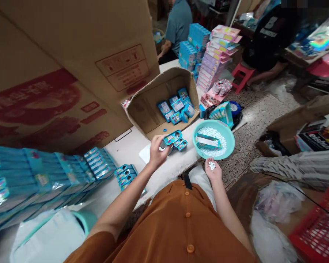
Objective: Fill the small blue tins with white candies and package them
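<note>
My left hand (157, 152) grips a small blue box (172, 137) with a round hole in its top, above the white table. Beside it lie a couple of similar small blue boxes (182, 145). My right hand (213, 170) is palm up with its fingers spread, and several small white pieces (211, 166) rest on the palm. Just beyond it sits a turquoise basin (230, 140) full of white pieces, with an open blue carton (207, 141) lying in it. More holed blue boxes (125, 175) stand in a group left of my left forearm.
An open cardboard box (145, 109) holds several blue boxes. Wrapped blue packs (49, 171) line the left. Pink and purple cartons (212, 65) are stacked behind. Two people sit farther back, one on a red stool (242, 73). A red crate (318, 226) stands at the lower right.
</note>
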`<state>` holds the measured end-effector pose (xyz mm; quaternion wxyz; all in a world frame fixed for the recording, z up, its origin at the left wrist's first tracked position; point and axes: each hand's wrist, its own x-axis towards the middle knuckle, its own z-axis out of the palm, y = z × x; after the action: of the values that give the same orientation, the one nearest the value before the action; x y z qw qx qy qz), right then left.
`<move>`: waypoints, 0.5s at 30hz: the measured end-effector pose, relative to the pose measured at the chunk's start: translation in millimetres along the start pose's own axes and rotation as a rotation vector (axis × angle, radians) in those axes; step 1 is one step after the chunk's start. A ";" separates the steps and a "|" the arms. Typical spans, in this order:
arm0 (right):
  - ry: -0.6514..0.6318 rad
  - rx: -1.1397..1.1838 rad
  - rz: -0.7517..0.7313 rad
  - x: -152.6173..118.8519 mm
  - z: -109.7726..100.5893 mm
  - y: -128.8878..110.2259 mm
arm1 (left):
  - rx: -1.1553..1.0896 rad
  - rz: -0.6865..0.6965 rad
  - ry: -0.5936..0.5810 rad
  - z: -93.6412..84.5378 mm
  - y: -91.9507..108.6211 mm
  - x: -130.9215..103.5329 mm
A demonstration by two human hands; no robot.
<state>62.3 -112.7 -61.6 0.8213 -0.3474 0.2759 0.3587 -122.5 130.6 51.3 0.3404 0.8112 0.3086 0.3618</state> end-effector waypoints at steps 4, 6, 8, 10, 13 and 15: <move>0.094 0.185 0.027 -7.4 -4.8 -4.7 | -0.034 0.157 -0.184 64.7 19.8 39.2; 0.107 0.227 0.011 -12.1 -10.1 -6.7 | -0.021 0.215 -0.282 98.0 18.5 52.5; 0.109 0.258 -0.016 -15.9 -17.5 -7.9 | -0.004 0.257 -0.343 124.9 16.2 61.6; 0.110 0.277 -0.042 -18.2 -26.2 -8.6 | 0.024 0.287 -0.377 143.9 14.9 67.7; 0.128 0.284 -0.073 -19.2 -38.5 -9.6 | 0.064 0.313 -0.393 161.1 13.1 73.4; 0.144 0.296 -0.085 -19.0 -44.0 -10.5 | 0.097 0.304 -0.413 167.7 10.3 75.4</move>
<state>50.3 -159.3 -71.1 0.8561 -0.2588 0.3688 0.2534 55.1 125.9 2.7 0.2988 0.9201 0.1243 0.2206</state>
